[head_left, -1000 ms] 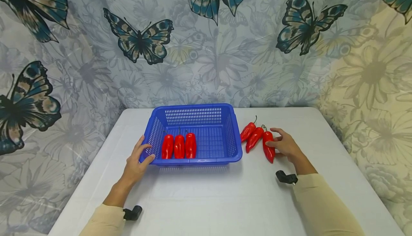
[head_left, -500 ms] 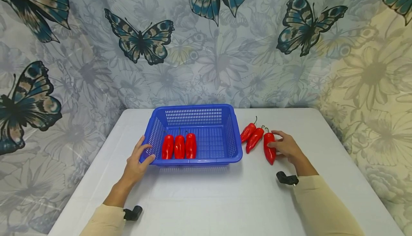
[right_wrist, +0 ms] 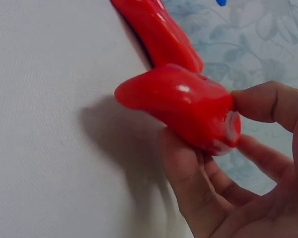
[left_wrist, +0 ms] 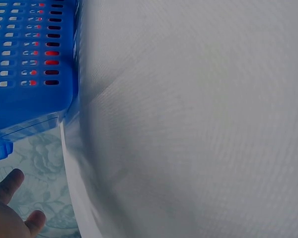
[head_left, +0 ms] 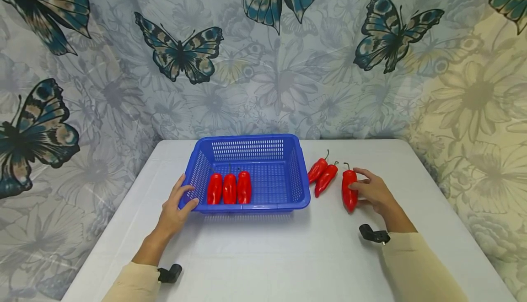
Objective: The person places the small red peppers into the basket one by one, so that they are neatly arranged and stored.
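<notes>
The right hand (head_left: 373, 192), being nearer, pinches one red pepper (head_left: 349, 198), whose long axis runs from twelve to six o'clock, with the basket (head_left: 247, 208) at its nine o'clock and the left hand (head_left: 174, 211) spread at the basket's eight-o'clock corner, contact unclear.
</notes>
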{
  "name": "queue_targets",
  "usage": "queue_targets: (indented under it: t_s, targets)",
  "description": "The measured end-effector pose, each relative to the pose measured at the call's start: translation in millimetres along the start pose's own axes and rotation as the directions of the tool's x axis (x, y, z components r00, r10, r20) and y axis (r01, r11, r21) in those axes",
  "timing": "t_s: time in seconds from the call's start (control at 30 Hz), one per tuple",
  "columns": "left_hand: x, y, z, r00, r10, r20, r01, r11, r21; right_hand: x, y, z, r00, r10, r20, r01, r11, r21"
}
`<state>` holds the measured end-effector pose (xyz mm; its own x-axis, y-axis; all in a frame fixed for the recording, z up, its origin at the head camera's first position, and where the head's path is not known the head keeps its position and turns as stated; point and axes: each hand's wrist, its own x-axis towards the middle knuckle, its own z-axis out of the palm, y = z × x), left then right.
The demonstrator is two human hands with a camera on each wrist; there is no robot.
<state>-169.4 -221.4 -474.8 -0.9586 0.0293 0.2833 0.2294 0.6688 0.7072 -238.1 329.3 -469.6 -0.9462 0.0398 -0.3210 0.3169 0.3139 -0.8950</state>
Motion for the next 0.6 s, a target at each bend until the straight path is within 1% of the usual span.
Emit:
queue_targets:
  t_s: [0.3, 0.43, 0.6]
  targets:
    - [-0.3, 2.4, -0.2, 1.000, 0.004, 0.001, -0.004, 1.000, 0.006, -17.3, -8.5, -10.2, 0.998, -0.068, 0.009, 0.067, 0.995, 0.074]
    - [-0.7, 2.4, 0.4, 1.000, 0.015, -0.007, -0.015, 1.000, 0.004, -24.8, -12.6, -14.0, 0.995, -0.102, 0.017, 0.099, 0.987, 0.130]
    - [-0.6, 2.4, 0.4, 1.000, 0.013, -0.008, -0.013, 1.000, -0.002, -36.2, -17.0, -17.5, 0.990, -0.137, 0.025, 0.130, 0.973, 0.188]
